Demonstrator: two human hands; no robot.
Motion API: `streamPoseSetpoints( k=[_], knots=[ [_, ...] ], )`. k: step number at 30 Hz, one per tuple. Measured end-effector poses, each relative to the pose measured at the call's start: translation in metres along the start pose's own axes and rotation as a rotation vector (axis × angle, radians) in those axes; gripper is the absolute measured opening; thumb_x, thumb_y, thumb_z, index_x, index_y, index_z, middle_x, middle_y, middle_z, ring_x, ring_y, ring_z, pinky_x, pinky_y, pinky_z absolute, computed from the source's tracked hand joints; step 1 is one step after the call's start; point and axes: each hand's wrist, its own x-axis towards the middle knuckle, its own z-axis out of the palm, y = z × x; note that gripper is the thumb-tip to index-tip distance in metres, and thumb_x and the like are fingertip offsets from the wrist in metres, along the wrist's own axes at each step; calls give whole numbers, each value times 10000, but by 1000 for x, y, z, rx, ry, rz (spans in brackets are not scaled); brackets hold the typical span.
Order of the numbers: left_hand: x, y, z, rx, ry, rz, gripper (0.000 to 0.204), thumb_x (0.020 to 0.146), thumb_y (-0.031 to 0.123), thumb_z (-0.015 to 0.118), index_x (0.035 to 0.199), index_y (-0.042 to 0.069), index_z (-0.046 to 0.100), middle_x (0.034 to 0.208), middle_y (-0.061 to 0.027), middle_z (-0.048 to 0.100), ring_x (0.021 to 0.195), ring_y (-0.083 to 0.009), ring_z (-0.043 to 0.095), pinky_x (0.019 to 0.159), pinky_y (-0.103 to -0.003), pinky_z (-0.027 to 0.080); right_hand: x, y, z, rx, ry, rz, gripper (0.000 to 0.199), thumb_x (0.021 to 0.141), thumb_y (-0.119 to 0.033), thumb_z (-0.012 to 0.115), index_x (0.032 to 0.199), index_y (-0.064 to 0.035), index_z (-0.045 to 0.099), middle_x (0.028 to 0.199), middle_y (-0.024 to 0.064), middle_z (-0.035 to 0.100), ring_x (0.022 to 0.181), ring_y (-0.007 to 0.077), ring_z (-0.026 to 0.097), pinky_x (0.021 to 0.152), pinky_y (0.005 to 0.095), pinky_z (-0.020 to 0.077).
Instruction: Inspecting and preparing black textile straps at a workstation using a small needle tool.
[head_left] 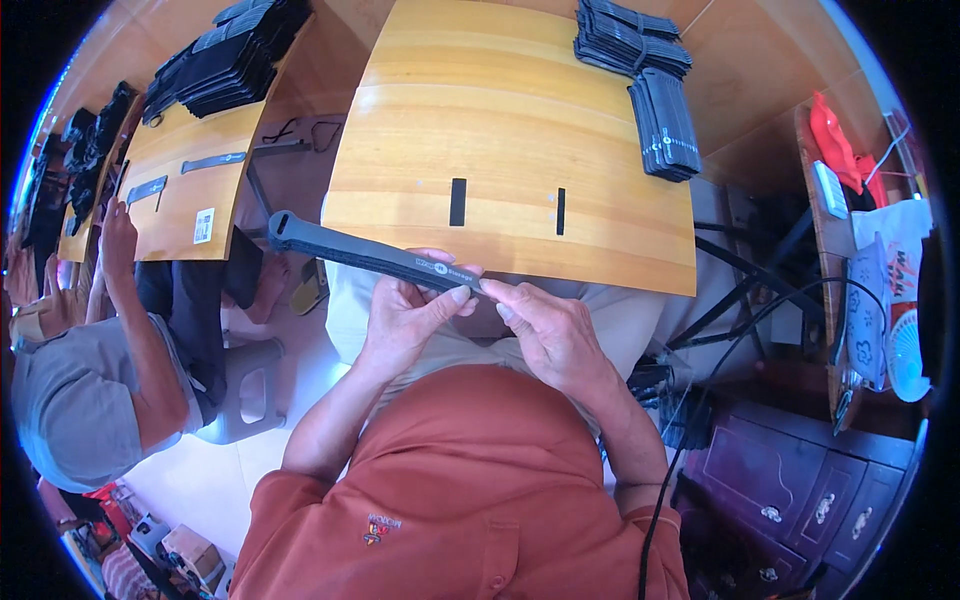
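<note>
A stack of dark grey straps [350, 250] lies slantwise in front of me, over the table's near edge. Its left end is rounded with a slot in it, and pale print runs along the top strap. My left hand [395, 325] is closed around the stack from below, the thumb near its right part. At the right end, my right hand [552, 335] pinches the strap ends between thumb and fingers; the exact tips are partly hidden. Two short black strips [458, 202] sit on the wooden table [480, 120] beyond my hands.
Bundled straps [635, 45] and a loose-looking strap stack [665, 125] lie at the table's far right. To the left, another person [110, 390] sits at a second table [190, 205] with straps. A shelf with a red bag [835, 135] and a fan [908, 355] stands right, above dark drawers [790, 480].
</note>
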Motion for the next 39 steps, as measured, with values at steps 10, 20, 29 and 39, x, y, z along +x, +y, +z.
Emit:
streamPoseSetpoints(
  k=[10,20,29,39],
  knots=[
    [-6,6,-7,33,22,-5,377,908,-23,665,1238,-7,484,1149,-166,676,920,-171,686,808,-297,589,6,-14,4,-83,-35,10,390,888,11,600,1265,-83,627,831,128,643,693,323,653,589,394,510],
    [-11,7,-4,71,74,-22,348,904,-38,658,1208,-24,488,1083,-153,690,888,-156,679,782,-292,584,12,0,18,-399,50,-141,420,835,-24,591,1250,-86,604,814,58,637,713,235,665,535,392,526],
    [-20,7,-3,1,155,2,328,903,-32,660,1187,-26,497,1092,-162,687,898,-168,686,807,-301,595,10,1,21,-179,74,-180,356,840,-28,650,1191,-85,643,802,66,641,696,243,657,546,377,524],
    [-26,3,-6,-5,214,11,333,904,-27,660,1192,-21,493,1116,-174,679,922,-167,683,795,-296,602,8,-1,27,-154,62,-194,311,821,-25,668,1126,-87,674,805,60,640,685,235,649,545,371,521]
  ],
)
